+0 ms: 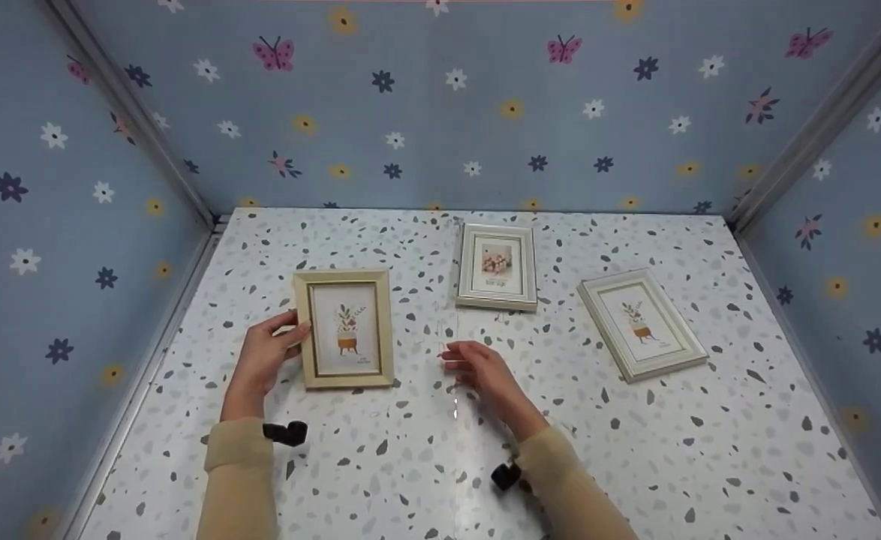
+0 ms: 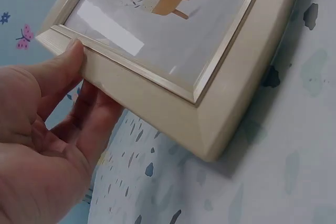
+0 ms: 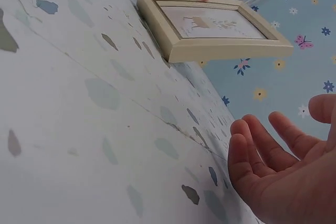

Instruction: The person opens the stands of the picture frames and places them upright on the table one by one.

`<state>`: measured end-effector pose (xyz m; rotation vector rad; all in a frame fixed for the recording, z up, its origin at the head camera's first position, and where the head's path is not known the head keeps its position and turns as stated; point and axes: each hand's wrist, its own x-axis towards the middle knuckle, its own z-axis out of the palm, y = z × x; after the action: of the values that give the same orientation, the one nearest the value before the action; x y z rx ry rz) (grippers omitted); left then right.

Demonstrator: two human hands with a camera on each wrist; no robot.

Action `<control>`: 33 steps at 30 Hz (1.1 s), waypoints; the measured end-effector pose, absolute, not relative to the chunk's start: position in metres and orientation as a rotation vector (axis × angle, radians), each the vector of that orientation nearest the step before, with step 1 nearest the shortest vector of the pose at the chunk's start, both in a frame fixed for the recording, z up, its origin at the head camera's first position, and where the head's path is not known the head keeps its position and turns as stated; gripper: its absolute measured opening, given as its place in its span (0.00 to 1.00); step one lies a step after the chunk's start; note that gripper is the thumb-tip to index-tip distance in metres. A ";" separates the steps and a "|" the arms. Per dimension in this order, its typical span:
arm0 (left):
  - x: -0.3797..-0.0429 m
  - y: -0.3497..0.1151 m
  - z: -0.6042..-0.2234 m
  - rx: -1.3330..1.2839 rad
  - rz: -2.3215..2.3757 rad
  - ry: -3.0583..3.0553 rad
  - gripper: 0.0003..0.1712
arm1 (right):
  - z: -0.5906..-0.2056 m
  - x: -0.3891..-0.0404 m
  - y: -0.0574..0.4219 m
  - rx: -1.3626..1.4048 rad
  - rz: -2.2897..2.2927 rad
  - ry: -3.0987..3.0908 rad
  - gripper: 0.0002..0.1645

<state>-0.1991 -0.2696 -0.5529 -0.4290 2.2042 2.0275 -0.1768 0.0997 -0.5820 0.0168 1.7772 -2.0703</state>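
Observation:
My left hand (image 1: 268, 351) pinches the left edge of a cream picture frame (image 1: 389, 330), thumb on the front border and fingers beneath. In the left wrist view the thumb (image 2: 71, 59) lies on the moulding, and the frame's far side tilts up off the tabletop, its near edge close to the surface. The picture inside shows a plant in an orange and white pot on legs. To the right of that frame my right hand (image 1: 489, 379) hovers apart from it, holding nothing, fingers loosely bent with the palm facing left, as the right wrist view (image 3: 283, 166) also shows.
A silver-white picture frame (image 1: 467, 262) with a flower photo lies at the back middle. Another pale frame (image 1: 692, 356) lies turned at the right. The speckled white tabletop (image 1: 410, 465) is bordered by blue flowered panels (image 1: 440, 112) at the back and both sides.

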 end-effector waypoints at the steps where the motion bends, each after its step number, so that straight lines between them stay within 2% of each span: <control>1: -0.199 -0.269 -0.553 -0.418 2.039 2.206 0.33 | -0.582 -0.177 0.100 0.020 -2.070 1.779 0.25; 11: -0.193 -0.267 -0.553 -0.333 2.137 2.195 0.31 | -0.575 -0.176 0.103 -0.043 -2.045 1.855 0.28; 23: -0.195 -0.253 -0.558 -0.247 2.338 2.078 0.27 | -0.569 -0.176 0.101 -0.035 -2.078 1.857 0.27; 33: -0.192 -0.241 -0.553 -0.189 2.400 1.997 0.29 | -0.564 -0.175 0.101 -0.066 -2.073 1.896 0.28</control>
<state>-0.1919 -0.2409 -0.5529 -0.1891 1.9968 2.4001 -0.1749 0.1008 -0.5636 -0.0660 1.8965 -2.0727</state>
